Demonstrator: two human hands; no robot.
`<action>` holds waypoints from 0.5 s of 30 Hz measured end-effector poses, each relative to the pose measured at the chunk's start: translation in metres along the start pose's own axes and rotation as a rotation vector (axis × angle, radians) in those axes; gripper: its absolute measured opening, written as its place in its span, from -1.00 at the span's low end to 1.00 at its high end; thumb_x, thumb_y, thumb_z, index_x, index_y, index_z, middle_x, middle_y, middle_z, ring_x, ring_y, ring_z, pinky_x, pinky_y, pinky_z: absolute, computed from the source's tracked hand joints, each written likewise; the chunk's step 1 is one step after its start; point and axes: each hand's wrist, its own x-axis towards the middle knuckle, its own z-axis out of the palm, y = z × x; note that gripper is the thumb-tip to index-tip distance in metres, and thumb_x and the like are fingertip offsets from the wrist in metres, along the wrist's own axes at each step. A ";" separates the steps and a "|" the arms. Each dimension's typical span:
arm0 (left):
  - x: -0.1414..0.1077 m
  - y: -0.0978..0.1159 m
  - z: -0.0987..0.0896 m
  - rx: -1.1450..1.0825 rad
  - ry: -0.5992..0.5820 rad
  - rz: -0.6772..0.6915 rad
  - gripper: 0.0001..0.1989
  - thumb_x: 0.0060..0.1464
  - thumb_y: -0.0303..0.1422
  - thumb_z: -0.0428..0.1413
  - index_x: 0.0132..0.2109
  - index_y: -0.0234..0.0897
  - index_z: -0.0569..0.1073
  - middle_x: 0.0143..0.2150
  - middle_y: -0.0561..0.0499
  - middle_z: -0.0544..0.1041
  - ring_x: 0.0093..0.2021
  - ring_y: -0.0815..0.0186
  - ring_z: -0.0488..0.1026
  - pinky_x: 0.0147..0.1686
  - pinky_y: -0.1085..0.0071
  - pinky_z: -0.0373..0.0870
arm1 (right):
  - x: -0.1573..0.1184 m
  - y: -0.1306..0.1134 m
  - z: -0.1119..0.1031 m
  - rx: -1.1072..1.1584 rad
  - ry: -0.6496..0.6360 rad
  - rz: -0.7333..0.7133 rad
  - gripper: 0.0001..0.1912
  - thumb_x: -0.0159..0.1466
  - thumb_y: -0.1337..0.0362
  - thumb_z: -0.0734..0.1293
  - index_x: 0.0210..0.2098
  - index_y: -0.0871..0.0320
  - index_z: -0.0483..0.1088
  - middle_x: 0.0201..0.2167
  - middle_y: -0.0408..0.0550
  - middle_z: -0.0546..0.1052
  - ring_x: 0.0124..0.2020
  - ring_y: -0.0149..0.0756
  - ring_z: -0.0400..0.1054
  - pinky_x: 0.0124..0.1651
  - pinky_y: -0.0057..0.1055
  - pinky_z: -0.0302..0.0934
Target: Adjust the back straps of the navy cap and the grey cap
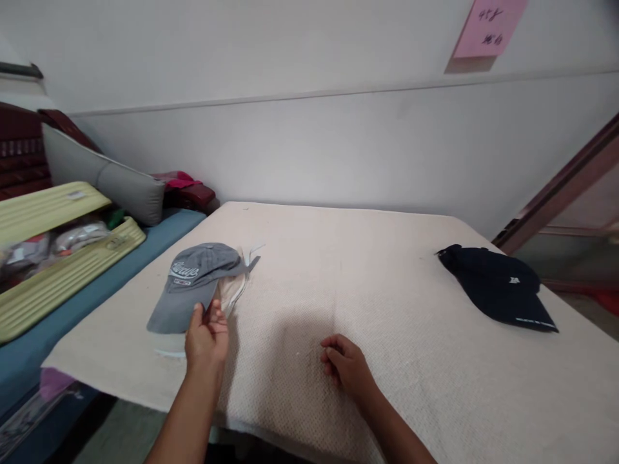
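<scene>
A grey baseball cap (191, 277) with white lettering lies on the left part of the cloth-covered table, its brim towards me. Beneath it shows a pale cap (235, 283), mostly hidden, with light straps sticking out at the back. My left hand (207, 332) has its thumb and fingers closed at the right edge of the grey brim. My right hand (349, 364) hovers low over the middle of the cloth, its fingers curled in with nothing visible in them. At the far right lies a navy baseball cap (498, 280) with small white marks, apart from both hands.
A cream textured cloth (367, 258) covers the table. To the left, yellow-green ribbed panels (72, 270) and bagged items lie on a blue surface, with a grey cushion (109, 177) behind. On the white wall hangs a pink note (491, 29).
</scene>
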 end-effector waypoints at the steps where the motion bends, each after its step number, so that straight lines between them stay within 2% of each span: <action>1: 0.001 -0.002 0.005 -0.005 -0.004 0.066 -0.76 0.23 -0.49 -0.11 -0.36 -0.35 0.37 -0.48 0.05 0.51 -0.51 0.54 0.46 -0.50 0.71 0.38 | 0.000 0.000 0.001 -0.020 0.000 0.012 -0.89 0.01 0.32 0.26 -0.42 0.14 0.30 -0.61 -0.19 0.39 -0.70 -0.50 0.18 -0.72 -0.57 -0.11; 5: -0.005 -0.015 0.025 0.009 -0.069 0.245 -0.90 0.10 -0.57 0.04 -0.32 -0.39 0.44 -0.36 -0.03 0.58 -0.29 0.38 0.55 -0.25 0.53 0.47 | 0.004 0.000 0.005 -0.065 -0.020 0.028 -0.90 0.04 0.30 0.24 -0.41 0.15 0.27 -0.60 -0.21 0.38 -0.69 -0.50 0.18 -0.70 -0.56 -0.12; 8: -0.025 -0.034 0.032 0.116 -0.197 0.302 -0.94 0.01 -0.50 0.16 -0.30 -0.40 0.50 -0.33 -0.07 0.61 -0.28 0.28 0.56 -0.22 0.43 0.48 | 0.006 0.000 0.007 -0.028 -0.061 0.010 -0.86 0.07 0.24 0.29 -0.39 0.16 0.31 -0.60 -0.20 0.38 -0.68 -0.48 0.20 -0.66 -0.53 -0.08; 10: -0.046 -0.051 0.028 0.247 -0.294 0.276 -0.88 -0.01 -0.39 0.20 -0.33 -0.40 0.52 -0.32 -0.11 0.61 -0.27 0.25 0.56 -0.21 0.40 0.48 | 0.005 -0.003 0.007 0.065 -0.156 -0.038 -0.78 0.12 0.14 0.32 -0.36 0.18 0.36 -0.56 -0.14 0.42 -0.62 -0.44 0.27 -0.59 -0.50 0.00; 12: -0.068 -0.069 0.019 0.382 -0.372 0.179 -0.81 -0.02 -0.31 0.21 -0.33 -0.39 0.54 -0.30 -0.14 0.62 -0.27 0.21 0.56 -0.20 0.33 0.47 | 0.001 -0.010 0.006 0.229 -0.295 -0.086 -0.66 0.18 0.03 0.29 -0.30 0.22 0.42 -0.46 -0.04 0.48 -0.49 -0.38 0.36 -0.46 -0.45 0.12; 15: -0.101 -0.092 0.001 0.629 -0.494 0.082 -0.78 -0.01 -0.25 0.19 -0.31 -0.35 0.57 -0.30 -0.12 0.62 -0.25 0.15 0.54 -0.16 0.26 0.44 | -0.004 -0.026 0.000 0.525 -0.461 -0.075 -0.49 0.22 -0.12 0.19 -0.25 0.22 0.45 -0.33 0.05 0.53 -0.31 -0.27 0.42 -0.23 -0.34 0.20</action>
